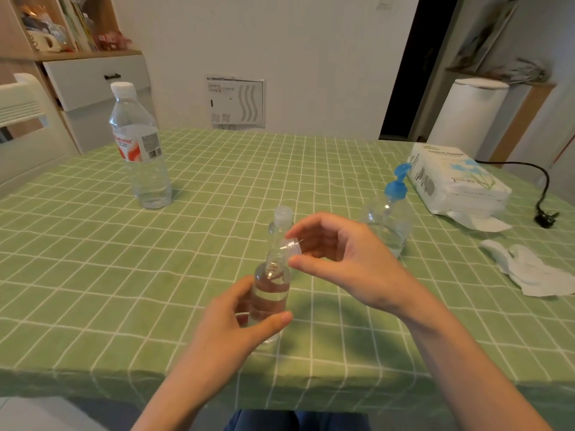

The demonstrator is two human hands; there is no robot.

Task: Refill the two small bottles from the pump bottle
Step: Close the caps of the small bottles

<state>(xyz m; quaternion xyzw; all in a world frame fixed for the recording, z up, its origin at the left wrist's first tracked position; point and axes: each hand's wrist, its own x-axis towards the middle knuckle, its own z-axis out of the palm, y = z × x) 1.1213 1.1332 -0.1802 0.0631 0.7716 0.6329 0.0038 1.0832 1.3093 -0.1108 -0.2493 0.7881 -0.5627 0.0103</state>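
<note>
My left hand grips a small clear bottle standing near the table's front edge, partly filled with clear liquid, its neck uncapped. My right hand pinches that bottle's clear cap between thumb and forefinger, just above and to the right of the neck. A second small clear bottle stands right behind, with its cap on. The pump bottle, clear with a blue pump head, stands to the right beyond my right hand, holding a little liquid.
A large water bottle with a white cap stands at the back left on the green checked tablecloth. At the right lie a tissue pack, crumpled tissues and a black cable with plug.
</note>
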